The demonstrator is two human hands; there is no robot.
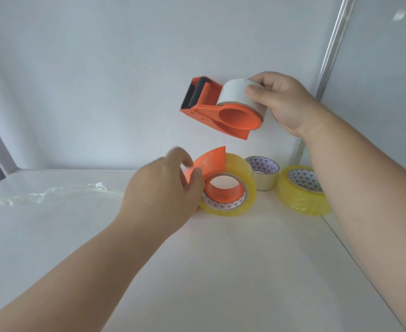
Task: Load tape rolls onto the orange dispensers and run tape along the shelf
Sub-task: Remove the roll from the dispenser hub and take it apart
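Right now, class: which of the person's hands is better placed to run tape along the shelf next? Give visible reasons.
The right hand: it grips a loaded orange dispenser raised above the shelf. The left hand is busy with the second dispenser lying on the shelf.

The white shelf (221,271) carries four things, all toward its far side. At about 12 o'clock lies a yellowish tape roll (230,188) with an orange dispenser (211,173) seated in its core. Just beyond it, toward 1 o'clock, stands a smaller pale roll (264,176). At 2 o'clock, near the right edge, rests a second yellow roll (302,191), tilted. At 10 o'clock a crumpled strip of clear film (48,194) lies along the surface.
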